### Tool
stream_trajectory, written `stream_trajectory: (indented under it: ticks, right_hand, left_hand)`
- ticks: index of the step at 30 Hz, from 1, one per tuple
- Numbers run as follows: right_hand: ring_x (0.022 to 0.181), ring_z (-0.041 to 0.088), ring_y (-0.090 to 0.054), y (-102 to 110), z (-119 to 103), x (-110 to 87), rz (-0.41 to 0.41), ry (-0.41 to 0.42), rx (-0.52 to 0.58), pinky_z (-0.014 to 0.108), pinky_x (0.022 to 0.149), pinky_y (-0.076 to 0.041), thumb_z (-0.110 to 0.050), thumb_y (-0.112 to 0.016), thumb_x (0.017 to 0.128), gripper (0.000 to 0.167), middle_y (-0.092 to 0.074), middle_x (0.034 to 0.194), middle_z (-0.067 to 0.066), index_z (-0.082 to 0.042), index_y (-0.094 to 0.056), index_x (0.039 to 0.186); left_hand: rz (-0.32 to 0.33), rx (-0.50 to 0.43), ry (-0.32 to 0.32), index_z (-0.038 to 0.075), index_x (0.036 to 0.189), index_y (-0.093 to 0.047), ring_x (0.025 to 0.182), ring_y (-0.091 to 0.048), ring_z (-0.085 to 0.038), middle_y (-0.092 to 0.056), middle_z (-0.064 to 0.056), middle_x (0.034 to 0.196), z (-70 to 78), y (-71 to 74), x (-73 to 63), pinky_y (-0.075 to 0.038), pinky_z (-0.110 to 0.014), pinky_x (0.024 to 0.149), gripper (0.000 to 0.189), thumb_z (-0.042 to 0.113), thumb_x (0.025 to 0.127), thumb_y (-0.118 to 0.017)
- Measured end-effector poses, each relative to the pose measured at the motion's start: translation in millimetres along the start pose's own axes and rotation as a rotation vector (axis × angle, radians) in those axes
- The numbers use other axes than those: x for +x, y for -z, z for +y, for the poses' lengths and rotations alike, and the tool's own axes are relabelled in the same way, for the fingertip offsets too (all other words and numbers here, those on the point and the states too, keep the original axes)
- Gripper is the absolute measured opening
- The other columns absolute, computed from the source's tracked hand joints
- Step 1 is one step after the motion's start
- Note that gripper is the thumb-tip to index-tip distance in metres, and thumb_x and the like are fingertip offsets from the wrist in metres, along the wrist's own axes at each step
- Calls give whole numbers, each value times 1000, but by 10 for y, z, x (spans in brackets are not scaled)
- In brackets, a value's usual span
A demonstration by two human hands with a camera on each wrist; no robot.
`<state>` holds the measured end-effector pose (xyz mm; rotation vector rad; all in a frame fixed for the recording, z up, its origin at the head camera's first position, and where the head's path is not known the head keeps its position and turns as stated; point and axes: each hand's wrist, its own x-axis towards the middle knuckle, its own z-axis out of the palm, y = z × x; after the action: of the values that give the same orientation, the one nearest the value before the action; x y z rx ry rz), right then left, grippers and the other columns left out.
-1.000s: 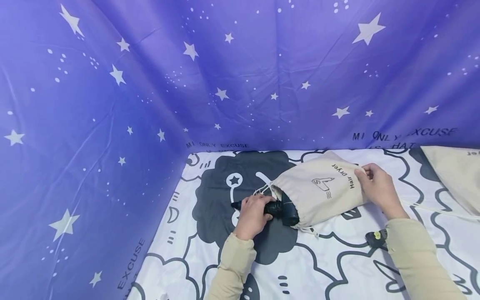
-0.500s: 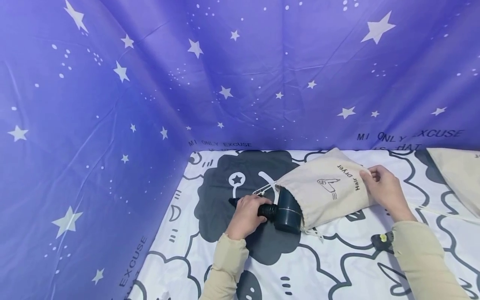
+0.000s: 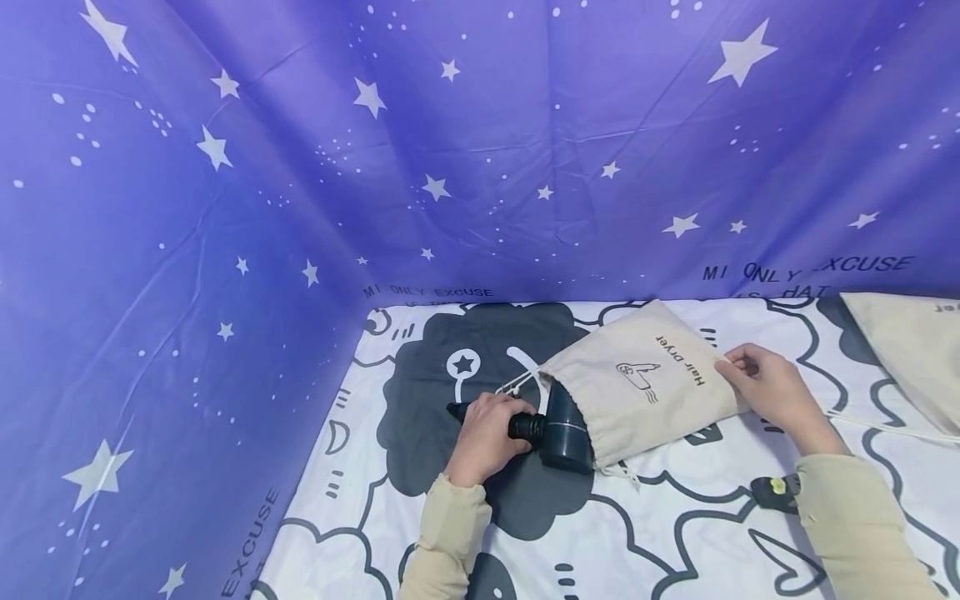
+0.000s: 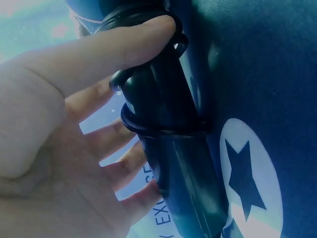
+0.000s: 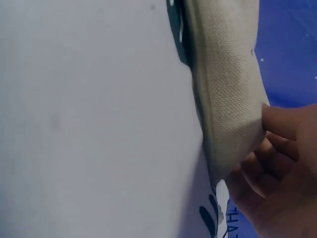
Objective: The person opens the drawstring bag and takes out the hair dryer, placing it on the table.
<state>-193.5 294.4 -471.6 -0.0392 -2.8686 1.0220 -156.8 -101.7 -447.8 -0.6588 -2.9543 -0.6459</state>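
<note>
A dark hair dryer (image 3: 567, 429) lies partly inside a beige drawstring bag (image 3: 637, 383) printed "Hair Dryer". Its barrel shows at the bag's mouth, while the rest is hidden by the cloth. My left hand (image 3: 489, 437) grips the dryer's black handle (image 4: 173, 148), thumb across the coiled cord near the barrel. At the bag's closed end, my right hand (image 3: 772, 387) pinches the cloth corner between thumb and fingers. White drawstrings (image 3: 517, 382) trail from the bag's mouth. The bag lies slanted on the patterned sheet.
Another beige bag (image 3: 911, 354) lies at the far right, with a pale cord running toward it. A small black item with a yellow flower (image 3: 776, 490) is by the right wrist. Purple star-printed curtains (image 3: 555, 150) rise behind and at the left of the white printed sheet (image 3: 622, 550).
More of the dryer's barrel has come out of the bag as my left hand moved a little to the left. My right hand still pinches the bag's closed end.
</note>
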Motion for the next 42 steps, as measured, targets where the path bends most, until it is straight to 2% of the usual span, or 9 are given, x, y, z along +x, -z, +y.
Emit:
stream_trajectory:
  ticks: [3,6,12,19,26,38,42]
  right_hand:
    - [86,37,-61,18,-34,-12,51,-1,3,30,63,-44,-26,-55,101,32,-66,95,27,5,-60,104]
    - [90,40,-59,51,-63,-14,87,-33,11,34,66,-42,-28,-53,102,34,-64,100,29,6,-60,106]
    - [94,42,-57,94,-82,-1,116,-78,18,43,72,-40,-29,-51,103,37,-62,104,32,7,-58,110]
    - [86,34,-56,146,-63,5,118,-143,18,35,68,-39,-28,-50,102,38,-61,104,29,8,-56,113]
    - [84,33,-55,183,-13,1,135,-211,14,36,65,-38,-28,-49,103,39,-60,106,29,8,-56,116]
    - [79,28,-55,209,94,-21,188,-214,12,33,64,-38,-26,-49,102,36,-61,103,27,7,-57,114]
    - [79,29,-54,200,105,-22,167,-211,15,35,64,-38,-27,-49,102,37,-60,102,27,7,-57,114]
  left_hand:
    - [10,7,-7,18,102,-75,102,-61,-24,-72,-1,106,-22,19,-19,-46,-43,94,35,11,69,-86]
    - [12,2,-8,17,101,-76,101,-61,-24,-72,-1,105,-56,46,-37,-46,-44,95,35,8,68,-85]
    - [0,9,-13,17,101,-76,101,-62,-24,-71,-1,104,-128,76,-71,-45,-43,96,37,7,66,-84]
    - [-35,4,-33,17,102,-76,104,-60,-25,-71,-1,104,-176,103,-90,-42,-44,101,37,6,68,-83]
    - [-81,-22,-55,17,102,-74,112,-56,-25,-70,-1,107,-219,146,-116,-38,-45,105,37,-3,71,-77]
    - [-45,-39,-109,16,95,-74,106,-59,-22,-70,-1,100,-242,183,-156,-40,-43,103,40,-14,68,-69]
    - [-44,-42,-112,15,92,-74,106,-60,-22,-70,-2,99,-243,193,-150,-39,-44,105,41,-17,71,-62]
